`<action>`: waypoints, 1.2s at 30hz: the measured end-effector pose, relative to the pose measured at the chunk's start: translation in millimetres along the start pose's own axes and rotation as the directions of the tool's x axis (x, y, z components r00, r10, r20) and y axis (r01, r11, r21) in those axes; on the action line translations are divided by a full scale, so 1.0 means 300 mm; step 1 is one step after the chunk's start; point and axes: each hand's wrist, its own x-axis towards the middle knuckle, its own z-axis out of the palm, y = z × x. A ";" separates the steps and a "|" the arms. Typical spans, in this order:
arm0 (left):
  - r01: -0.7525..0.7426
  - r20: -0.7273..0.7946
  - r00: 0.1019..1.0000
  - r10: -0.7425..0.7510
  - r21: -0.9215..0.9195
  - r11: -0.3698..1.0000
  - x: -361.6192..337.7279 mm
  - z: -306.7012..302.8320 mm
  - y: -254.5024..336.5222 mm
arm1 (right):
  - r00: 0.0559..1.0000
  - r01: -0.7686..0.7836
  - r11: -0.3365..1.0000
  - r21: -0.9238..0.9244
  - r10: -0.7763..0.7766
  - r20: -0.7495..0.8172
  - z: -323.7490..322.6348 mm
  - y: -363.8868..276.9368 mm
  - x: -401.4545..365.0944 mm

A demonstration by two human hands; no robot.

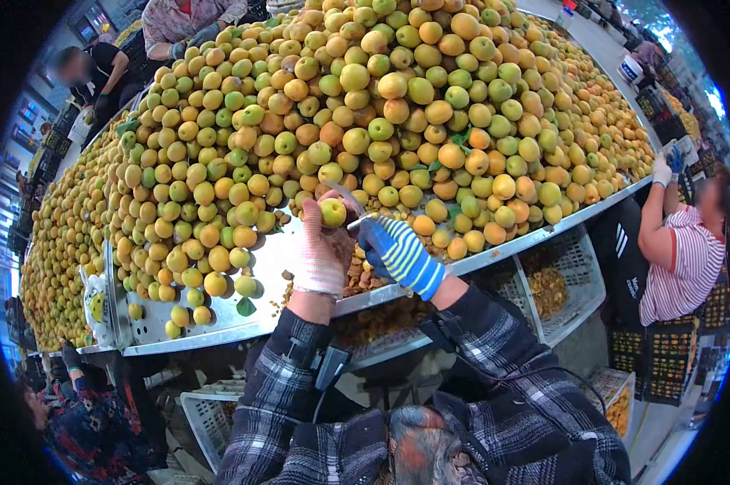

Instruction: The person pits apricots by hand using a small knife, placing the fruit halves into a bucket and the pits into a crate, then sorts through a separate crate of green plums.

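My left hand [323,257], in a pink-and-white striped glove, grips a yellow-green apricot [332,213] between thumb and fingers at the near edge of the metal table. In a blue glove with yellow and white stripes, my right hand [404,255] is closed around a small knife [347,196]. Its blade curves behind and over the apricot, close to the fruit. The knife's handle is mostly covered by my fingers. Small brown pits and scraps [360,276] lie below and between the two hands. Right beyond them rises a large heap of apricots [389,85].
White plastic crates [555,295] with apricot pieces stand under the table edge [510,250]. Another crate [207,428] is low at left. A person in a striped shirt [687,255] works at right; others stand at left and across. A metal divider [112,299] splits the table.
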 end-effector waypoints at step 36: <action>-0.061 0.054 0.998 0.043 0.392 0.918 -0.037 0.032 0.024 | 0.974 -0.201 0.749 -0.631 0.223 -0.045 -0.015 -0.058 -0.024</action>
